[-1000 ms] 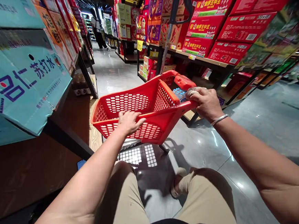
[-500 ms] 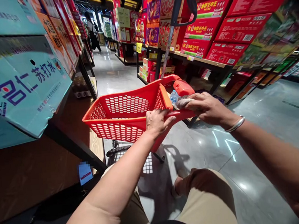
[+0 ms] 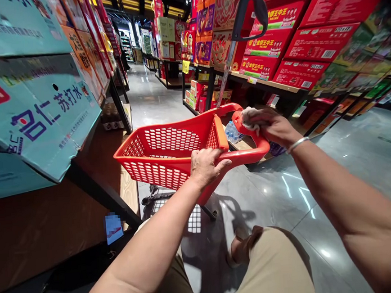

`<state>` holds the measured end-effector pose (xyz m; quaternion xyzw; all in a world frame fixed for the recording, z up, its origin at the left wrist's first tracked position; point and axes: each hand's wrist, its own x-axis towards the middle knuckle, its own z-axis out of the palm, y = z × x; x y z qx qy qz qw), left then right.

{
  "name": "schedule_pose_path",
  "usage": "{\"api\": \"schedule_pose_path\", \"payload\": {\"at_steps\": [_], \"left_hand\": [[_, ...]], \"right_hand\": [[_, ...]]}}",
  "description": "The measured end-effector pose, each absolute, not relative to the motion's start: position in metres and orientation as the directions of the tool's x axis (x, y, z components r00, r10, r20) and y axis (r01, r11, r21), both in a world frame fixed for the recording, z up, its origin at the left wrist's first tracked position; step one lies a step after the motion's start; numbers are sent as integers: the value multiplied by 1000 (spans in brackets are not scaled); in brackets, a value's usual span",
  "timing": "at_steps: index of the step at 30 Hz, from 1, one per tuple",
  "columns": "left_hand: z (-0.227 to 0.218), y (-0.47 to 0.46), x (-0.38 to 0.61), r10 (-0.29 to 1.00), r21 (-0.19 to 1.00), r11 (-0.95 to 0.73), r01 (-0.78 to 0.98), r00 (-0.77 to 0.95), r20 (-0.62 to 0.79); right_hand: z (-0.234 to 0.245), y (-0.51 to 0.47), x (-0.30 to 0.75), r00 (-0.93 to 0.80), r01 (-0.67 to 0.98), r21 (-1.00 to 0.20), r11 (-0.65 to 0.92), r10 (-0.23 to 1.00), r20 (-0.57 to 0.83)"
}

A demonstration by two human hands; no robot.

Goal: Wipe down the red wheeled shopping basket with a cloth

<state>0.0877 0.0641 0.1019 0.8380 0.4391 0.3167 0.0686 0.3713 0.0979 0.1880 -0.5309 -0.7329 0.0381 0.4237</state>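
A red plastic shopping cart (image 3: 198, 139), its basket perforated with many holes, stands in front of me. My left hand (image 3: 204, 166) grips the cart's near rim, fingers curled over the edge below the orange flap (image 3: 220, 132). With my right hand (image 3: 275, 125) I press a crumpled greyish-white cloth (image 3: 251, 117) against the red part at the far side of the handle loop. The cloth partly hides that part. No goods show inside the basket.
Light-blue cartons (image 3: 43, 109) are stacked on a shelf to the left. Red boxes (image 3: 275, 36) fill shelving on the right. A dark loop handle (image 3: 249, 16) on a metal pole rises behind the cart. A phone (image 3: 114, 229) rests on a black bag (image 3: 79, 264) at lower left.
My right hand has moved from the near handle bar to the far part of the loop, taking the cloth along. My left hand keeps its hold on the rim.
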Motion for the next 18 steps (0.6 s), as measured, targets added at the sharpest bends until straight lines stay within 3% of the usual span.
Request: {"api": "schedule_pose_path", "payload": {"at_steps": [2,6,8,14,18], "left_hand": [[101,64,87,772,392,-613,686,413,483],[99,63,85,766,401,-621,674,412,494],[98,61,84,762,405,-626,666,414,497],[100,59,83,764,409,-628,662,423,487],[101,58,82,761,392,-629,671,427,488]], "right_hand": [[193,68,366,-185,759,-450,470,819,544],[201,19,355,-455,771,-188,608,733,505],[203,13,352,-507,761,-138,634,714,482],[213,78,360,-465,719,-228,656,699,544],[228,141,365,-281,891,-171,422,805,522]]}}
